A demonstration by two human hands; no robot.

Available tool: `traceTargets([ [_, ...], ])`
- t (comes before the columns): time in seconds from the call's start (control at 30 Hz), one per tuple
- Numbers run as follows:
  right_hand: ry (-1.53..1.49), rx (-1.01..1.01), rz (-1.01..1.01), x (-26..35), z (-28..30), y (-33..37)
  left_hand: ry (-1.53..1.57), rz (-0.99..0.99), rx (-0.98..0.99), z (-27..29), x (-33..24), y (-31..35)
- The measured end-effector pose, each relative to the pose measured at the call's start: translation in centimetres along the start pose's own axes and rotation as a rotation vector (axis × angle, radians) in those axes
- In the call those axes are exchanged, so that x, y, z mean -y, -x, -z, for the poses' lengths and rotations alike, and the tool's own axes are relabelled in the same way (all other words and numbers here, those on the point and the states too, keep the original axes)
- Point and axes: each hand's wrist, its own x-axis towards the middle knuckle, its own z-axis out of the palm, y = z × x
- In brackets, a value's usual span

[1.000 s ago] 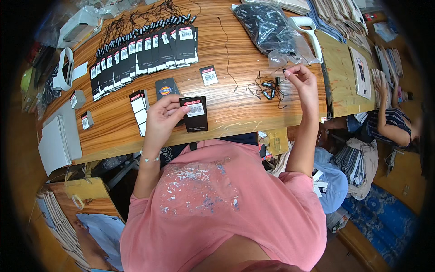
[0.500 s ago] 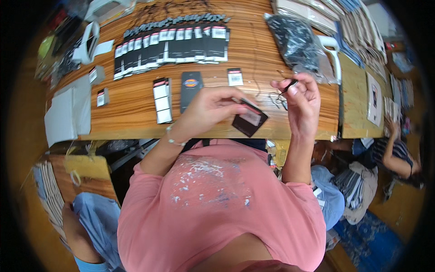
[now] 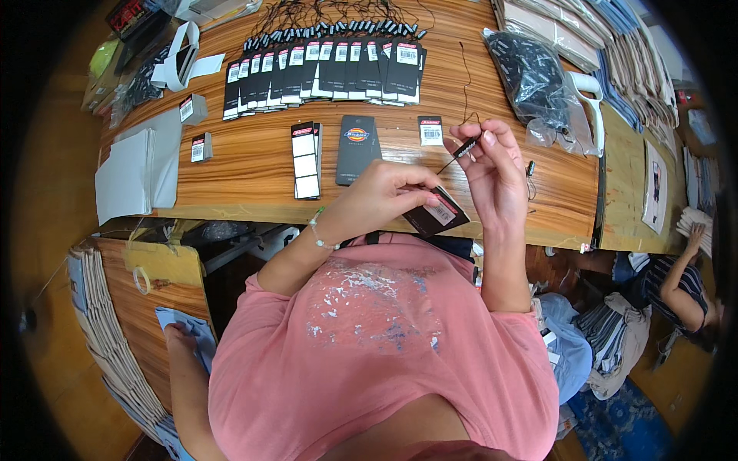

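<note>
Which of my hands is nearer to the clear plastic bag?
Right. Your right hand is just to the near left of the clear plastic bag; your left hand is farther left.

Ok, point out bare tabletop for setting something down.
One bare patch of table lies between the nearer small card block and the white-panelled cards. Another lies between the right hand and the table's right edge, with a black cord near the hand. The back is crowded with black tags, a plastic bag and folded clothes.
</note>
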Motion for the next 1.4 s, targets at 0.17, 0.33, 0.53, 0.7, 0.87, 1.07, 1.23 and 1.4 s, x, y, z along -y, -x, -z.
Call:
traceTargets([
  [0.17,0.021,-0.041,0.060,0.8,0.7,-0.7,-0.043,0.000,0.043,-0.2,0.3,0.6],
  [0.33,0.013,-0.060,0.096,1.7,1.6,-1.7,-0.007,0.080,0.049,-0.3,0.4,1.2],
  [0.53,-0.027,-0.007,0.163,2.8,1.5,-2.7,-0.005,0.043,0.021,-0.5,0.9,1.5],
  [0.7,-0.033,0.045,0.212,3.9,0.8,-3.1,0.024,0.061,0.014,-0.5,1.6,1.3],
  [0.87,-0.071,0.153,0.219,4.7,-0.4,-2.9,0.066,0.040,-0.076,-0.1,1.7,1.3],
  [1.07,0.214,0.285,0.394,5.9,-3.2,1.3,0.081,-0.262,-0.453,2.2,-0.8,0.7],
  [1.23,0.652,0.105,0.294,3.3,-6.1,3.3,0.031,-0.227,-0.586,2.2,-2.0,1.2],
  [1.4,0.742,0.112,0.132,0.5,-5.6,2.8,-0.135,-0.297,-0.610,1.8,-2.4,0.8],
])
